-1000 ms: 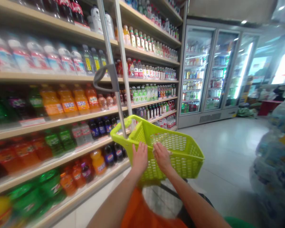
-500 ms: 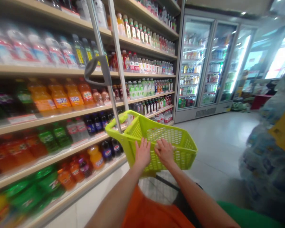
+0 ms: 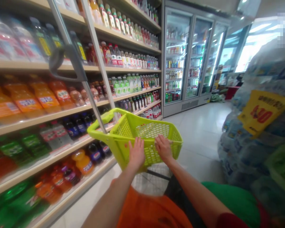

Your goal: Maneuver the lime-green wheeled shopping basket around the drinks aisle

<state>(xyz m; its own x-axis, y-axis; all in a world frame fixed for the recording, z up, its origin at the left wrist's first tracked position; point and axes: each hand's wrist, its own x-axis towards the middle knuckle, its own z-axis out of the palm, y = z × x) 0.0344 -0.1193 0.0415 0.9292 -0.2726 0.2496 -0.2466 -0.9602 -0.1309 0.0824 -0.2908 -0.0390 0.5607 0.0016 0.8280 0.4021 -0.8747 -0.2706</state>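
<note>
A lime-green shopping basket point(image 3: 118, 142) with perforated walls stands in front of me, and no goods show inside it. My left hand point(image 3: 137, 152) lies against its near side, fingers stretched upward to the rim. Farther along the same rim, my right hand point(image 3: 164, 148) has its fingers curled over the edge. From the basket's left end rises a metal pole point(image 3: 92, 101) with a grey looped handle point(image 3: 68, 63), which neither hand touches.
Shelves of bottled drinks point(image 3: 42, 101) run along the left. Glass-door refrigerators point(image 3: 175, 63) stand at the back. On the right, a stack of wrapped water bottles point(image 3: 232, 136) carries a yellow price sign point(image 3: 263, 110). Pale tiled floor point(image 3: 197, 126) lies between.
The view has turned to the right, so shelves, basket and refrigerators sit farther left. More of the bottle stack and its yellow sign shows. Both hands stay at the basket's rim.
</note>
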